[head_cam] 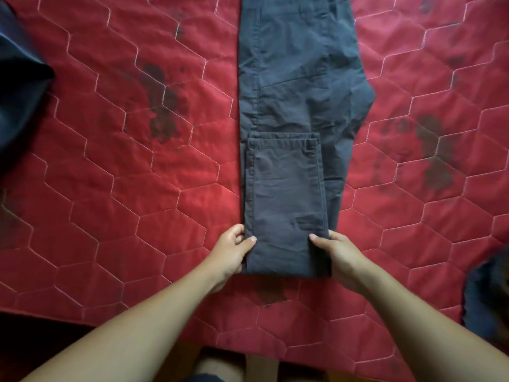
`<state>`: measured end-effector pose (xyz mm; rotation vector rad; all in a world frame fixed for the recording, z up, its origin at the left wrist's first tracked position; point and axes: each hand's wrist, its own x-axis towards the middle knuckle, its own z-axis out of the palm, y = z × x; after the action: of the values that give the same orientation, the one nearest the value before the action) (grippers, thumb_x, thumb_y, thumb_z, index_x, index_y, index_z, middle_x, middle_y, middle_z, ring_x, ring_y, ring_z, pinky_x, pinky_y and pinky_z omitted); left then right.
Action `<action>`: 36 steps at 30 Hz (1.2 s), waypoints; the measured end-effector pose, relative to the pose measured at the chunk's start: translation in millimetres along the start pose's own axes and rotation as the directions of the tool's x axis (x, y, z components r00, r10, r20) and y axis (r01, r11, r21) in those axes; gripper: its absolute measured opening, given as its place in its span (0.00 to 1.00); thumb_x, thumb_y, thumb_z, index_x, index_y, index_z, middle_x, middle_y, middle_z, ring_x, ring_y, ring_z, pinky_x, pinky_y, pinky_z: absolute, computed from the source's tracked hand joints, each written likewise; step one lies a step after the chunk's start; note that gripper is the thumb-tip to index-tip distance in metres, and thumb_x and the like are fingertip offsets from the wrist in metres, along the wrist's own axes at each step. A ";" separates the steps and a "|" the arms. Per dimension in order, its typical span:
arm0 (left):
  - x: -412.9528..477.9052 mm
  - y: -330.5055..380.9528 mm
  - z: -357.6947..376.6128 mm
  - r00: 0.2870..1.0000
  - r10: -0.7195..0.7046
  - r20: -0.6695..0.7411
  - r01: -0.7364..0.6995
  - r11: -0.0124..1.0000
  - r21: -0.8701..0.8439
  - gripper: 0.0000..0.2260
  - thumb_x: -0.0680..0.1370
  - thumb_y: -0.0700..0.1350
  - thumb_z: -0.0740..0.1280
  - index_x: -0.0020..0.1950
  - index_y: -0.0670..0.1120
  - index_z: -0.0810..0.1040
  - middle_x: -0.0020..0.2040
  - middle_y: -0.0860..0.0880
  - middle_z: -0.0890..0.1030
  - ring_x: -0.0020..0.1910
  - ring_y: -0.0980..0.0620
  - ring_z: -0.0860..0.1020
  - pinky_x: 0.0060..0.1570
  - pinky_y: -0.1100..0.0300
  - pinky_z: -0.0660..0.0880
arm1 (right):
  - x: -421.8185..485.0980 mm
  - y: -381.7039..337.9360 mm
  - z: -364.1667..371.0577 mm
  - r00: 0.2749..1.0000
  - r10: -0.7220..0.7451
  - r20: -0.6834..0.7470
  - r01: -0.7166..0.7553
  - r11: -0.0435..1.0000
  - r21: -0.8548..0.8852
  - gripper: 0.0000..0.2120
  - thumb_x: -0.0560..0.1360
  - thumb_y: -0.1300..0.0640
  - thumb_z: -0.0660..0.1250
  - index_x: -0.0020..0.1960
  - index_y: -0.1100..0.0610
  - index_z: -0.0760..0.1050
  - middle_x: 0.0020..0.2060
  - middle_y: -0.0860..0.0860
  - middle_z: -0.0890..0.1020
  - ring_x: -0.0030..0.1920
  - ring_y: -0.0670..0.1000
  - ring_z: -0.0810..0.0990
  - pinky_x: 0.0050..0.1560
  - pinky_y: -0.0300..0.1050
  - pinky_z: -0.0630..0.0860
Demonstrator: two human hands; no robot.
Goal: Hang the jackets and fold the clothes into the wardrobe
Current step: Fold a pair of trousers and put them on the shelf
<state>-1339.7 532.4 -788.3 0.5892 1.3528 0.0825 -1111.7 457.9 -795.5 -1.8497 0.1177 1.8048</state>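
A: What lies between the hands?

B: One pair of dark grey trousers (pixel 289 106), woven cotton by the look, creased, laid lengthwise on a red quilt (pixel 124 188). The hem end is folded back on itself into a flat rectangle, its stitched hem edge lying ahead of the fingertips.

A: And the grip?

B: The left hand (pixel 234 252) pinches the fold's left edge, thumb on top; the right hand (pixel 338 257) pinches the right edge the same way. Both are clamped on the trousers, held apart by the fold's width.

A: The quilt?

B: Soft and padded, stitched in pale hexagon lines, with several dark blotches.

A: Anything else?

B: Two more dark pieces of cloth: one navy (pixel 19 86) far left of the left hand, one blurred (pixel 487 296) right of the right forearm
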 end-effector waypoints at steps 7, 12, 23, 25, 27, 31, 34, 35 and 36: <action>-1.5 7.1 6.9 0.996 0.064 -0.064 -0.059 0.996 0.074 0.09 0.82 0.35 0.65 0.59 0.45 0.75 0.57 0.45 0.85 0.56 0.48 0.84 0.59 0.50 0.79 | -12.5 -16.8 1.7 0.996 -0.020 0.083 0.030 0.993 -0.118 0.11 0.78 0.67 0.67 0.60 0.61 0.81 0.52 0.58 0.87 0.53 0.59 0.86 0.55 0.53 0.82; 31.8 70.3 10.1 0.956 0.190 -0.223 -0.196 0.981 -0.004 0.06 0.83 0.38 0.64 0.60 0.43 0.75 0.50 0.44 0.85 0.41 0.56 0.83 0.38 0.64 0.78 | 13.8 -90.6 11.7 0.966 -0.251 0.064 0.258 0.950 -0.177 0.03 0.80 0.61 0.68 0.52 0.57 0.80 0.44 0.53 0.85 0.38 0.48 0.83 0.30 0.34 0.74; 67.0 212.1 12.4 0.765 0.531 -0.364 -0.551 0.832 0.056 0.05 0.81 0.38 0.67 0.54 0.48 0.78 0.49 0.44 0.83 0.46 0.51 0.82 0.55 0.53 0.79 | 26.9 -230.0 38.9 0.736 -0.677 0.015 0.643 0.692 -0.329 0.08 0.74 0.51 0.67 0.39 0.53 0.72 0.33 0.48 0.73 0.37 0.50 0.71 0.36 0.48 0.68; 83.5 248.5 13.1 0.746 0.532 -0.401 -0.522 0.841 0.145 0.14 0.81 0.42 0.67 0.66 0.47 0.75 0.54 0.45 0.81 0.48 0.51 0.81 0.55 0.56 0.78 | 45.4 -268.2 43.1 0.748 -0.662 -0.048 0.602 0.707 -0.371 0.13 0.70 0.45 0.67 0.52 0.49 0.74 0.37 0.50 0.77 0.37 0.52 0.75 0.38 0.51 0.74; 92.9 256.8 22.0 0.758 0.513 -0.403 -0.400 0.854 0.334 0.24 0.81 0.45 0.67 0.76 0.47 0.66 0.58 0.48 0.77 0.53 0.52 0.77 0.54 0.64 0.71 | 60.0 -283.5 46.0 0.793 -0.605 -0.072 0.507 0.721 -0.472 0.31 0.66 0.42 0.68 0.66 0.50 0.67 0.45 0.55 0.80 0.40 0.56 0.81 0.44 0.54 0.79; 91.6 196.8 41.6 0.795 0.553 -0.249 -0.251 0.674 0.695 0.33 0.82 0.50 0.65 0.83 0.51 0.53 0.80 0.38 0.54 0.78 0.40 0.57 0.78 0.51 0.55 | 58.0 -224.0 37.3 0.775 -0.632 0.015 0.381 0.448 -0.809 0.31 0.78 0.51 0.69 0.76 0.57 0.61 0.64 0.63 0.74 0.65 0.66 0.74 0.67 0.57 0.71; 81.8 133.2 45.8 0.767 0.629 -0.130 -0.156 0.379 0.912 0.34 0.82 0.55 0.62 0.83 0.56 0.47 0.81 0.39 0.36 0.81 0.38 0.40 0.79 0.45 0.46 | 51.0 -150.6 20.4 0.591 -0.775 0.226 0.359 0.002 -0.933 0.31 0.78 0.48 0.67 0.77 0.57 0.64 0.71 0.65 0.67 0.71 0.68 0.67 0.70 0.63 0.68; 81.4 114.4 44.8 0.753 0.653 -0.075 -0.139 0.270 0.953 0.34 0.83 0.56 0.61 0.83 0.56 0.46 0.81 0.40 0.34 0.81 0.39 0.37 0.78 0.45 0.44 | 55.8 -130.4 12.1 0.533 -0.791 0.301 0.324 -0.138 -0.936 0.31 0.79 0.46 0.65 0.78 0.56 0.65 0.75 0.66 0.65 0.75 0.68 0.64 0.73 0.64 0.66; 83.0 97.2 41.8 0.745 0.666 -0.022 -0.128 0.175 0.976 0.33 0.83 0.58 0.59 0.83 0.57 0.45 0.81 0.40 0.33 0.80 0.40 0.35 0.78 0.44 0.43 | 61.2 -114.8 3.7 0.524 -0.775 0.353 0.287 -0.229 -0.930 0.32 0.80 0.42 0.63 0.79 0.55 0.63 0.77 0.65 0.61 0.78 0.67 0.59 0.76 0.65 0.61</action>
<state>-1254.3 632.6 -815.1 2.1589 1.5680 -0.1873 -1060.0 575.5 -816.7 -2.2723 -2.0628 0.5337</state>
